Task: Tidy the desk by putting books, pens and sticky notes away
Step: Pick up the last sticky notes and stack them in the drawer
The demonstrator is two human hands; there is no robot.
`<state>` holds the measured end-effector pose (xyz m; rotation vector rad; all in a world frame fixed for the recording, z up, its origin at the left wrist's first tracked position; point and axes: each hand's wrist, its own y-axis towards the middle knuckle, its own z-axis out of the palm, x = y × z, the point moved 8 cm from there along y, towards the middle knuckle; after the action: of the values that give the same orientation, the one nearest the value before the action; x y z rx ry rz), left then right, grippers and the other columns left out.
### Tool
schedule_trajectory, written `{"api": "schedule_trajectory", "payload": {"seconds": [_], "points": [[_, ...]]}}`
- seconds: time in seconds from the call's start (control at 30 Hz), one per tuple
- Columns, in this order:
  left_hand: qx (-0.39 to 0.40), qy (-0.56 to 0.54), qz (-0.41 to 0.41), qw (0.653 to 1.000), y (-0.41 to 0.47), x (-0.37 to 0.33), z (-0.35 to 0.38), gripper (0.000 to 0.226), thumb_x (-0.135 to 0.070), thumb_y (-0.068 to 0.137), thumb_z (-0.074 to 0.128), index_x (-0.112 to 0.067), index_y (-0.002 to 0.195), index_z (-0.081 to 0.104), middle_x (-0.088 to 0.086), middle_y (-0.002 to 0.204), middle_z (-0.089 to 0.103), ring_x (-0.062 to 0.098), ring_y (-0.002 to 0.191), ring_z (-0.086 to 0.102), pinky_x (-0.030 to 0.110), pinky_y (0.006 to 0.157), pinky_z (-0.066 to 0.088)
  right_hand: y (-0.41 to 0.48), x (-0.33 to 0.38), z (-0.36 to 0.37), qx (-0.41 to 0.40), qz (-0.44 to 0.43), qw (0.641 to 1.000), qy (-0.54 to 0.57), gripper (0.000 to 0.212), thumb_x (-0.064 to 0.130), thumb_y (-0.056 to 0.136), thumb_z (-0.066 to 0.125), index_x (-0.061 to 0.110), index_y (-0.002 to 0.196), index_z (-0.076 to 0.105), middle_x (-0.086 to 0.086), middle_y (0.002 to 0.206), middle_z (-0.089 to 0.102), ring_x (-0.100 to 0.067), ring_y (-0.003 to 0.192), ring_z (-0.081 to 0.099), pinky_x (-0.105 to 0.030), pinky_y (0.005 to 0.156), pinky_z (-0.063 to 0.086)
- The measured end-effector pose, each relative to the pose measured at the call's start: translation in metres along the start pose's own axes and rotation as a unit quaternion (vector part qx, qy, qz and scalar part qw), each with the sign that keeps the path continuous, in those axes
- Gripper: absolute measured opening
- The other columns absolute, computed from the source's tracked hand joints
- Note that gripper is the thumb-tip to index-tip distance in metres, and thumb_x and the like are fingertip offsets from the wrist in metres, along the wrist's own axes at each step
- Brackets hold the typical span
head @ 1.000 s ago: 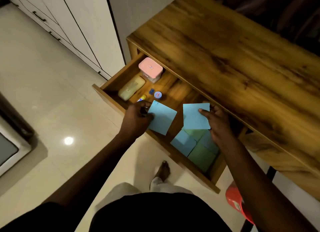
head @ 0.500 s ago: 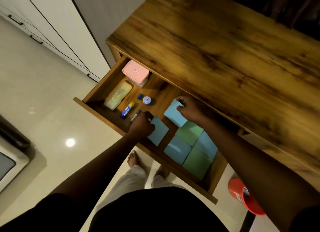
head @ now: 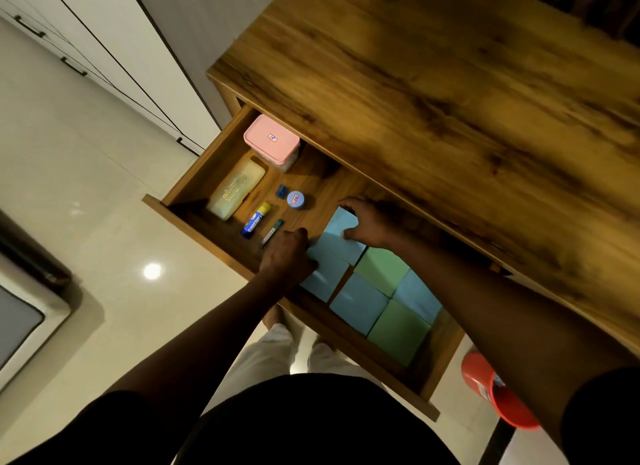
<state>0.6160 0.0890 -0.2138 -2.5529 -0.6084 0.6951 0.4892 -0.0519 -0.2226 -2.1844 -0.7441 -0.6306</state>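
Note:
The wooden desk's drawer [head: 214, 237] stands pulled out below the desk top [head: 433, 100]. Both hands are inside it. My left hand [head: 289, 256] grips a blue sticky pad [head: 325, 274] at the drawer's front. My right hand [head: 369, 223] presses on another blue sticky pad [head: 341, 237] just behind it; the two pads touch. To their right lie several blue and green sticky pads [head: 384, 301] packed in a block. A pen [head: 272, 232] lies on the drawer floor beside my left hand.
The drawer's left half holds a pink lidded box [head: 272, 142], a pale yellow case [head: 237, 190], a glue stick [head: 255, 219], a small round blue tin [head: 295, 199] and a small blue sharpener [head: 282, 190]. A red bin [head: 491, 392] stands on the floor at right. White cabinets [head: 114, 41] line the left.
Both hands have come down into the drawer with their blue pads. The right hand's pad went from above the stack to the drawer floor, beside the left hand's pad.

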Motion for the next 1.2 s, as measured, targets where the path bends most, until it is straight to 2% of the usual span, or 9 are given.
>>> {"api": "schedule_trajectory", "payload": {"seconds": [0.07,0.13,0.37,0.57,0.7,0.83,0.93,1.03,1.2], "points": [[0.014,0.007,0.001,1.000,0.003,-0.002,0.003,0.051,-0.035,0.081,0.080,-0.020,0.123,0.055,-0.002,0.101,0.058,0.012,0.085,0.053,0.020,0.055,0.034,0.000,0.002,0.000,-0.010,-0.017,0.996,-0.091,0.076,0.023,0.084,0.082,0.023,0.151,0.046,-0.004,0.154,0.042,-0.027,0.134,0.050,-0.040,0.104,0.052],[0.027,0.021,0.006,0.999,0.006,-0.003,0.005,0.053,-0.035,0.081,0.081,-0.020,0.124,0.054,0.002,0.106,0.062,0.014,0.087,0.056,0.020,0.055,0.036,0.002,0.001,0.000,-0.018,-0.024,0.992,-0.121,0.077,0.026,0.083,0.082,0.026,0.151,0.045,-0.004,0.153,0.040,-0.029,0.134,0.049,-0.043,0.103,0.052],[0.034,0.026,0.022,0.999,0.007,-0.009,0.010,0.056,-0.036,0.080,0.082,-0.021,0.127,0.054,0.003,0.108,0.064,0.012,0.086,0.054,0.018,0.052,0.032,-0.003,-0.004,0.002,-0.044,-0.020,0.992,-0.120,0.077,0.028,0.083,0.082,0.027,0.150,0.045,-0.001,0.155,0.038,-0.027,0.135,0.050,-0.038,0.100,0.051],[0.046,0.020,0.027,0.998,0.007,-0.009,0.011,0.058,-0.037,0.080,0.082,-0.021,0.128,0.053,0.002,0.110,0.064,0.011,0.085,0.052,0.016,0.051,0.029,-0.013,-0.004,0.003,-0.064,-0.011,0.988,-0.140,0.078,0.028,0.085,0.081,0.028,0.153,0.041,-0.003,0.157,0.037,-0.029,0.138,0.047,-0.044,0.106,0.051],[0.039,0.025,0.038,0.998,0.001,-0.011,0.003,0.057,-0.039,0.082,0.080,-0.019,0.127,0.052,-0.001,0.102,0.060,0.012,0.085,0.055,0.018,0.053,0.034,-0.027,0.010,0.000,-0.089,-0.013,0.984,-0.152,0.076,0.029,0.088,0.076,0.027,0.154,0.038,-0.004,0.154,0.041,-0.030,0.137,0.048,-0.049,0.104,0.051],[0.007,0.058,0.082,0.995,-0.014,-0.011,-0.022,0.051,-0.044,0.089,0.070,-0.020,0.131,0.053,0.003,0.115,0.065,0.016,0.093,0.061,0.024,0.064,0.044,-0.059,0.027,-0.006,-0.139,-0.013,0.986,-0.097,0.064,0.031,0.091,0.072,0.026,0.149,0.046,-0.003,0.151,0.045,-0.028,0.134,0.050,-0.046,0.100,0.053],[-0.026,0.067,0.121,0.990,-0.031,-0.004,-0.044,0.041,-0.045,0.090,0.067,-0.025,0.125,0.058,-0.002,0.116,0.068,0.017,0.099,0.067,0.025,0.070,0.051,-0.094,0.043,0.003,-0.174,-0.010,0.984,-0.028,0.049,0.035,0.093,0.069,0.026,0.140,0.056,0.002,0.145,0.053,-0.021,0.133,0.052,-0.038,0.100,0.052],[-0.028,0.055,0.160,0.985,-0.047,0.008,-0.062,0.034,-0.045,0.090,0.065,-0.029,0.120,0.061,-0.006,0.118,0.068,0.016,0.103,0.067,0.032,0.079,0.057,-0.125,0.062,0.022,-0.213,0.015,0.977,0.024,0.039,0.040,0.095,0.067,0.027,0.131,0.062,0.007,0.134,0.061,-0.015,0.123,0.059,-0.032,0.096,0.052],[-0.022,0.042,0.237,0.970,-0.068,0.034,-0.092,0.021,-0.047,0.089,0.067,-0.033,0.106,0.067,-0.009,0.105,0.070,0.014,0.092,0.068,0.031,0.072,0.056,-0.171,0.088,0.064,-0.271,0.091,0.956,0.073,0.031,0.046,0.096,0.065,0.031,0.123,0.067,0.013,0.124,0.066,-0.006,0.113,0.063,-0.025,0.091,0.051]]}}
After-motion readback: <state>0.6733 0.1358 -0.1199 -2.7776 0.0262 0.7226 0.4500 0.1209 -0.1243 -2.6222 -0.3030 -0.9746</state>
